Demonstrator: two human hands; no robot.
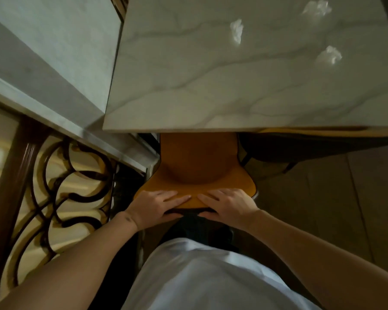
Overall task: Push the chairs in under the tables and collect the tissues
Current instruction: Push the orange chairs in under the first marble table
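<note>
An orange chair (197, 162) stands directly below me, its seat partly under the near edge of a white marble table (188, 86). My left hand (154, 205) and my right hand (227, 203) both grip the top of the chair's backrest, fingers over the front and thumbs behind. Three crumpled white tissues lie on the tabletop: one in the middle (236, 31), one at the far right (316, 7), one nearer at the right (329, 55).
A pale wall ledge (54, 121) runs along the left, close to the table and chair. Below it is a dark wooden railing with curled ironwork (72, 182). A second dark chair (300, 146) sits under the table at the right. Bare brown floor (323, 209) lies to the right.
</note>
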